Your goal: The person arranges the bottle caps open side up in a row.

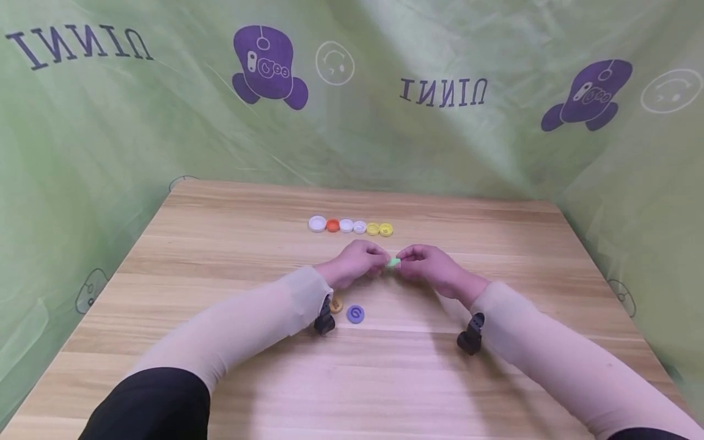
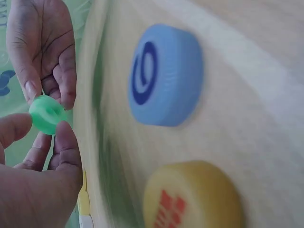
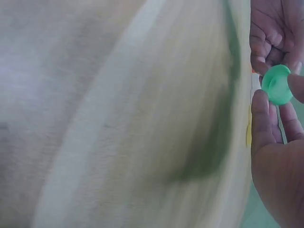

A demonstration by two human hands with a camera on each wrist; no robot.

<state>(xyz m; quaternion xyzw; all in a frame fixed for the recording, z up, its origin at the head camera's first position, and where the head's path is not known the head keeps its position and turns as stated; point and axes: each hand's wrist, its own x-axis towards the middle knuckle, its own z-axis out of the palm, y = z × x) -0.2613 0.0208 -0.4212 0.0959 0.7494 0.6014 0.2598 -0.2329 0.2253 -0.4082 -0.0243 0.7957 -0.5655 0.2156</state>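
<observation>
A green bottle cap (image 1: 393, 263) is raised above the table between both hands. My left hand (image 1: 354, 263) pinches its left edge between thumb and fingers. From the other side my right hand (image 1: 431, 267) pinches it as well. In the left wrist view the round face of the green cap (image 2: 47, 115) shows a shallow hollow. A blue cap (image 1: 355, 314) with a dark swirl mark lies nearer the body than the hands. Beside it a yellow-brown cap (image 1: 337, 304) with a red mark is partly covered by my left wrist.
Beyond the hands runs a row of caps on the wooden table (image 1: 264, 232): a large white cap (image 1: 317, 223), an orange-red cap (image 1: 332, 225), two smaller white ones and two yellow ones, the last yellow cap (image 1: 386, 230) at the right end. A green printed curtain (image 1: 352, 146) hangs behind.
</observation>
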